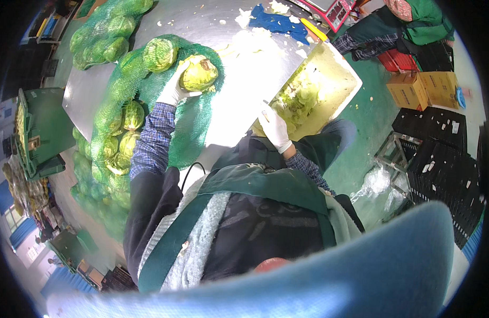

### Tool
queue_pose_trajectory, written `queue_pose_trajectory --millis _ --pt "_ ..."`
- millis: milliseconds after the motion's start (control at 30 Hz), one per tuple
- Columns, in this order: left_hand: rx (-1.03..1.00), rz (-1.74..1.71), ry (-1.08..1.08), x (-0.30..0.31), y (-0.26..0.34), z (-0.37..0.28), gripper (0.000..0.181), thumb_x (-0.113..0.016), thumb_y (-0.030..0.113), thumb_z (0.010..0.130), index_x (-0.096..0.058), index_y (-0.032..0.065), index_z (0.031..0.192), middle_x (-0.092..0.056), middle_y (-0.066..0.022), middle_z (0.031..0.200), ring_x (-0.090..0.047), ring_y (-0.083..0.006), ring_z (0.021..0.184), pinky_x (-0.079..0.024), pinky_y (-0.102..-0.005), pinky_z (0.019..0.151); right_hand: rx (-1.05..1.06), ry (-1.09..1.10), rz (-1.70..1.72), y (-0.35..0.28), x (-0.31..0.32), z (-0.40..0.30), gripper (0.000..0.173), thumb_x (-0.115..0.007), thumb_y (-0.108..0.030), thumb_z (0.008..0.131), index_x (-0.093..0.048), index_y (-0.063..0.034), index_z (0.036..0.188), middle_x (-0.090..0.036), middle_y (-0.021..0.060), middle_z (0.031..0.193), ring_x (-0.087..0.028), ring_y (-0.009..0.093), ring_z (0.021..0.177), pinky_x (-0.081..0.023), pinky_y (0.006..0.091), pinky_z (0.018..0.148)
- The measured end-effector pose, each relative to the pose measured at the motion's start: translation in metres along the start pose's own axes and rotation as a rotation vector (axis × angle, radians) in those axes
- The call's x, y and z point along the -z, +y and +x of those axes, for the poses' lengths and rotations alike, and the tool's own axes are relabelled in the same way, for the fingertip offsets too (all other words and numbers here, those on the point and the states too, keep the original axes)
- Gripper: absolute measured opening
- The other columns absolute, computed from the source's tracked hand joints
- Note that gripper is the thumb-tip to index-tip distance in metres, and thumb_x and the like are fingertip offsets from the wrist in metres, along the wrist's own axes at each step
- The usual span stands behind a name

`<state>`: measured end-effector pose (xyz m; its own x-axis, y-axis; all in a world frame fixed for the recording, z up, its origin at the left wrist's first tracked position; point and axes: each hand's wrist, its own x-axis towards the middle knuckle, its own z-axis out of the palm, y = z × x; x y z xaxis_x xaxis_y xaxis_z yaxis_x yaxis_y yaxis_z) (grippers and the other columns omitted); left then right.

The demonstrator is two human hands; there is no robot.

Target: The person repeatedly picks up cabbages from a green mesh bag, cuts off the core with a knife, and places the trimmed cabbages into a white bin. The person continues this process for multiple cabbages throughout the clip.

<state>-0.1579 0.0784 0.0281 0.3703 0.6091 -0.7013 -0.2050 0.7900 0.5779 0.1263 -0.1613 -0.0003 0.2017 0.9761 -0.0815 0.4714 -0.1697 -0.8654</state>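
My left hand [176,88], in a white glove, holds a cabbage [199,74] from its left side. Yellowish outer leaves and a brown patch show on this head. It is over an open green mesh bag [192,123] on the metal table [232,131]. Another cabbage [160,55] sits on the netting, up and left of the hand. My gloved right hand [275,129] is by the table's near right edge, beside a pale bin [339,81] of loose cabbage leaves [298,97]. Its fingers curl around a small, thin object [265,115], blurred by glare.
More cabbages in green netting [99,43] line the table's left side. A blue cloth [278,22] and a yellow handle [314,30] lie at the far right corner. Another person [421,24] is at upper right, near cardboard boxes [407,89] and stacked black crates [443,171].
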Motion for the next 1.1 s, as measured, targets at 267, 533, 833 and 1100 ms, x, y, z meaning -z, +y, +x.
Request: queue_pose_trajectory --millis 267,533,833,1100 --pt "-0.693 0.272 0.207 -0.028 -0.082 -0.026 0.098 -0.082 0.033 0.074 -0.023 0.0095 0.150 -0.036 -0.0211 0.145 -0.047 -0.0411 0.127 -0.042 -0.0581 0.102 -0.200 -0.013 0.241 0.019 0.008 0.001 0.045 -0.061 -0.018 0.096 -0.050 -0.0033 0.137 -0.070 0.0094 0.104 -0.053 0.008 0.055 -0.043 0.0251 0.050" --pt "-1.227 1.724 -0.005 -0.030 -0.159 -0.070 0.097 -0.085 0.033 0.068 -0.033 0.0153 0.147 -0.026 -0.0262 0.149 -0.023 -0.0501 0.140 -0.030 -0.0591 0.111 -0.365 -0.113 0.678 0.042 -0.018 0.020 0.047 -0.054 -0.017 0.100 -0.043 -0.0011 0.142 -0.065 0.0089 0.111 -0.063 0.008 0.070 -0.051 0.0214 0.055" --pt "-0.726 0.591 0.123 -0.049 -0.179 -0.054 0.106 -0.084 0.019 0.071 -0.017 0.0041 0.152 -0.027 -0.0183 0.149 -0.035 -0.0295 0.135 -0.038 -0.0426 0.110 -0.092 -0.145 0.483 0.015 -0.034 0.017 0.042 -0.056 -0.021 0.099 -0.051 0.0011 0.135 -0.070 0.0088 0.101 -0.064 0.012 0.082 -0.053 0.0277 0.072" --pt "-0.705 0.607 0.010 -0.088 -0.171 -0.007 0.102 -0.085 0.018 0.070 -0.022 0.0025 0.148 -0.033 -0.0188 0.145 -0.039 -0.0285 0.132 -0.039 -0.0407 0.109 0.270 0.096 -0.109 0.010 0.017 0.019 0.041 -0.056 -0.018 0.097 -0.054 -0.0083 0.136 -0.068 0.0151 0.111 -0.069 0.026 0.088 -0.055 0.0313 0.072"
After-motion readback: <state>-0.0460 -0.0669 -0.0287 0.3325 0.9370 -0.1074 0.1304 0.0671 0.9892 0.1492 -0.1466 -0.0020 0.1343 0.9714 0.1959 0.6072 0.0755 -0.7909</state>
